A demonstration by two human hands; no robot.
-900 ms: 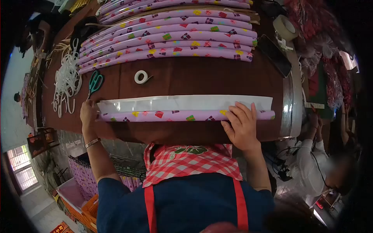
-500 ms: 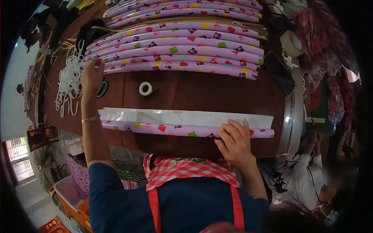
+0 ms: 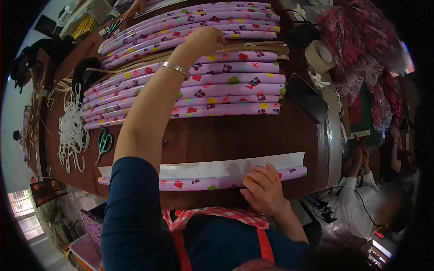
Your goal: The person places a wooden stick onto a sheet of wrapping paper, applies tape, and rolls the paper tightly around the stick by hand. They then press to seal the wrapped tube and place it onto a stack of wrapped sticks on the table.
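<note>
My right hand [image 3: 264, 187] lies over a partly unrolled purple gift-wrap roll [image 3: 178, 184] at the table's near edge. Its fingers are stretched out and the thumb is on the near side. Behind the roll, the paper's white underside [image 3: 212, 167] shows as a long strip. My left hand [image 3: 205, 41] reaches far across the table above finished gift-wrap rolls [image 3: 226, 80], close to brown strips [image 3: 255, 46]. Its fingers are curled, and whatever may be in them is hidden. My left forearm covers part of the rolls.
Green-handled scissors [image 3: 105, 142] lie left of my arm beside a heap of white cords [image 3: 73, 131]. On the right are a black phone [image 3: 307, 97] and a wide tape roll [image 3: 320, 56]. Other people work at both sides; another person's hand [image 3: 137, 7] is at the far edge.
My left hand has gone from the left ends of the rolls up and right across them. My right hand stays on the near roll. The white tape ring is now hidden behind my arm.
</note>
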